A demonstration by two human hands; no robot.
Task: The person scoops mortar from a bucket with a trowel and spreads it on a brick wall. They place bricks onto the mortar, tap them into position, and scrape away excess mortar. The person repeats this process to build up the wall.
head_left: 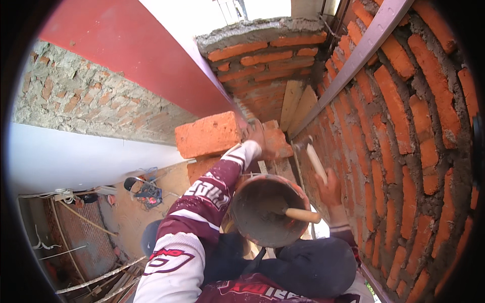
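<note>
Head view: beyond the bucket (251, 219), the left hand (254, 133), its grip unclear, lies between a large brick (209, 136) and a partly hidden brick (278, 143), while the right hand (330, 188) grasps a hammer (316, 161) near the latter, seemingly a tapping step calling for measured blows.

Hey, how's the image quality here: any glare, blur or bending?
Head view: the bright opening at the top is washed out to white; head view: the brick wall on the right bows near the dark edge; head view: the left hand and the hammer head look slightly smeared.
</note>
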